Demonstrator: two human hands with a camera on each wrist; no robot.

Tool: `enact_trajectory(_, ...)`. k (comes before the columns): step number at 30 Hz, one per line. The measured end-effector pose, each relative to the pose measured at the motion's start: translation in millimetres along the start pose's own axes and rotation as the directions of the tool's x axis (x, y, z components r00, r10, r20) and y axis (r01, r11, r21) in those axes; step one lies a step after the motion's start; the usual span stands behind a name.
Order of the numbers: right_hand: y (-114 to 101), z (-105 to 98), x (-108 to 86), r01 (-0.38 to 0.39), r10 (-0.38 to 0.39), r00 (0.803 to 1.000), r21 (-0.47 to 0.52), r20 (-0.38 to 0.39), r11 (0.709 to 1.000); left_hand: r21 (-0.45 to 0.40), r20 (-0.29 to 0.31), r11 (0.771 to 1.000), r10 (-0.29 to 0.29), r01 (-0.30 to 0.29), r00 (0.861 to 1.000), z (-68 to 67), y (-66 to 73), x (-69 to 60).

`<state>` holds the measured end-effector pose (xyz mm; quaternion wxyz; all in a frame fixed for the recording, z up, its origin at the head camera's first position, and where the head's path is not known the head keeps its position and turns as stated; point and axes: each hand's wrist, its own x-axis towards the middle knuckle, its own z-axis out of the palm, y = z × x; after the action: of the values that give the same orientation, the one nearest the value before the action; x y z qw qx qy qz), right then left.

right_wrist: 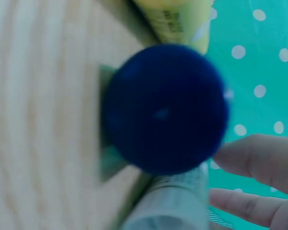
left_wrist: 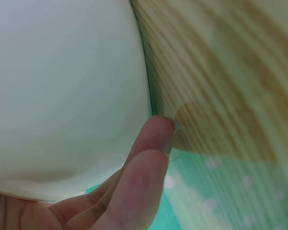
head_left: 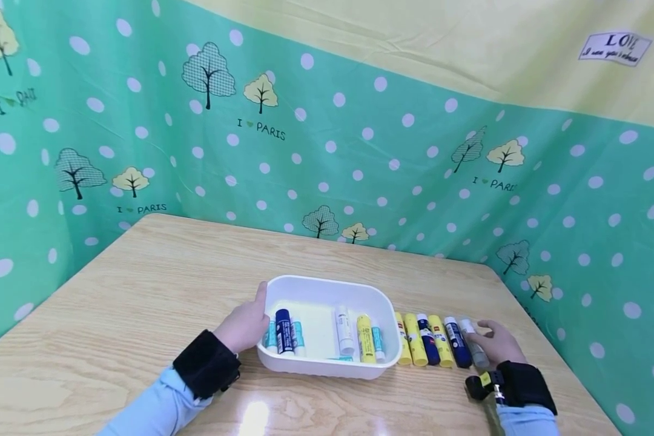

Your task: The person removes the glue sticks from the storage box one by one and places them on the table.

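Note:
My left hand (head_left: pixel 244 324) holds the left side of a white plastic basin (head_left: pixel 327 367). Its fingers (left_wrist: pixel 146 143) lie along the outer wall in the left wrist view. Inside the basin are a navy glue stick (head_left: pixel 284 332), a white one (head_left: pixel 343 330), a yellow one (head_left: pixel 366 339) and several small teal-and-white ones (head_left: pixel 378 342). My right hand (head_left: pixel 498 342) pinches a whitish glue stick with a translucent cap (head_left: pixel 473 344) at the right end of a row. Next to it lies a navy glue stick (right_wrist: pixel 165 110), its round end facing the right wrist camera.
The row of yellow (head_left: pixel 415 339) and navy (head_left: pixel 427 339) glue sticks lies side by side against the basin's right wall. All stand on a wooden table (head_left: pixel 207 260), with a green dotted curtain (head_left: pixel 327 163) behind and at both sides.

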<state>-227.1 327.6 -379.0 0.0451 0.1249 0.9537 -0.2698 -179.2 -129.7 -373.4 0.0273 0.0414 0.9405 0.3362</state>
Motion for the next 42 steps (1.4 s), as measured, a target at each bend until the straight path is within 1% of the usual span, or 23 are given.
enact_trajectory(1,0,-1,-0.5,0.015,-0.015,1.000,-0.012,-0.025,1.000,0.002,0.000,1.000,0.004,-0.004,1.000,-0.2,-0.2,0.2)
enact_trajectory(3,1,-1,0.9,0.062,-0.069,0.989,-0.057,-0.129,0.996,0.012,-0.003,1.000,0.011,-0.011,1.000,-0.5,-0.9,0.8)
enact_trajectory(4,1,0,2.6,0.097,-0.111,0.976,-0.080,-0.188,0.992,0.016,-0.004,1.000,0.013,-0.013,1.000,-0.7,-1.1,1.1)
enact_trajectory(6,-1,1,4.7,0.161,-0.173,0.946,-0.069,-0.274,0.985,0.020,-0.004,1.000,0.015,-0.015,1.000,-1.1,-1.2,1.4)
enact_trajectory(8,-6,6,6.6,0.233,-0.244,0.900,-0.075,-0.361,0.970,0.021,-0.001,1.000,0.014,-0.014,1.000,-1.1,-1.2,1.6)
enact_trajectory(9,-12,8,5.3,0.272,-0.276,0.882,-0.066,-0.381,0.960,0.018,0.000,1.000,0.014,-0.014,1.000,-1.0,-1.2,1.6)
enact_trajectory(10,-19,10,2.3,0.308,-0.303,0.873,-0.050,-0.383,0.950,0.015,0.000,1.000,0.014,-0.014,1.000,-0.8,-1.1,1.6)
enact_trajectory(13,-46,16,-16.1,0.428,-0.397,0.855,0.022,-0.334,0.904,0.006,0.006,1.000,0.012,-0.012,1.000,-0.1,-0.7,1.3)
enact_trajectory(14,-56,17,-24.6,0.457,-0.422,0.856,0.058,-0.299,0.888,0.004,0.006,1.000,0.013,-0.013,1.000,0.1,-0.5,1.2)
enact_trajectory(15,-65,19,-32.1,0.480,-0.447,0.856,0.078,-0.261,0.874,0.005,0.006,1.000,0.013,-0.013,1.000,0.2,-0.3,1.1)
enact_trajectory(16,-69,24,-34.1,0.509,-0.477,0.848,0.103,-0.230,0.855,0.005,0.008,1.000,0.011,-0.011,1.000,0.2,0.0,1.2)
enact_trajectory(18,-82,32,-43.7,0.527,-0.501,0.844,0.122,-0.193,0.841,0.005,0.013,1.000,0.006,-0.006,1.000,-0.1,0.7,1.2)
enact_trajectory(19,-88,36,-48.0,0.531,-0.507,0.843,0.125,-0.177,0.838,0.005,0.015,1.000,0.003,-0.003,1.000,-0.3,1.0,1.2)
enact_trajectory(21,-98,45,-54.4,0.518,-0.499,0.854,0.144,-0.149,0.843,0.001,0.017,1.000,-0.002,0.002,1.000,-1.0,1.4,1.2)
enact_trajectory(22,-102,49,-57.2,0.504,-0.486,0.863,0.163,-0.140,0.848,-0.002,0.019,1.000,-0.004,0.004,1.000,-1.4,1.5,1.2)
enact_trajectory(23,-110,51,-64.3,0.472,-0.457,0.882,0.180,-0.117,0.863,-0.005,0.020,1.000,-0.004,0.004,1.000,-1.7,1.5,1.0)
enact_trajectory(25,-117,56,-69.0,0.429,-0.425,0.903,0.219,-0.068,0.876,-0.012,0.020,1.000,-0.004,0.004,1.000,-2.1,1.2,0.8)
enact_trajectory(27,-121,63,-70.6,0.402,-0.401,0.915,0.214,-0.048,0.890,-0.019,0.022,1.000,-0.003,0.003,1.000,-2.0,0.7,0.9)
enact_trajectory(29,-122,69,-71.7,0.401,-0.401,0.915,0.182,-0.034,0.898,-0.022,0.023,1.000,0.000,0.000,1.000,-1.6,-0.1,1.2)
enact_trajectory(32,-123,79,-72.8,0.427,-0.429,0.903,0.146,-0.016,0.892,-0.020,0.026,1.000,0.002,-0.001,1.000,-0.6,-0.8,1.9)
enact_trajectory(35,-123,86,-72.6,0.431,-0.437,0.900,0.146,0.006,0.890,-0.011,0.023,1.000,0.008,-0.007,1.000,-0.4,-0.9,2.1)
enact_trajectory(39,-123,88,-72.5,0.393,-0.404,0.913,0.156,0.051,0.906,0.001,0.026,1.000,0.010,-0.010,1.000,-1.4,-1.2,2.2)
enact_trajectory(42,-124,87,-73.6,0.353,-0.377,0.920,0.185,0.111,0.917,0.015,0.032,1.000,0.013,-0.014,0.999,-2.2,-1.8,2.3)
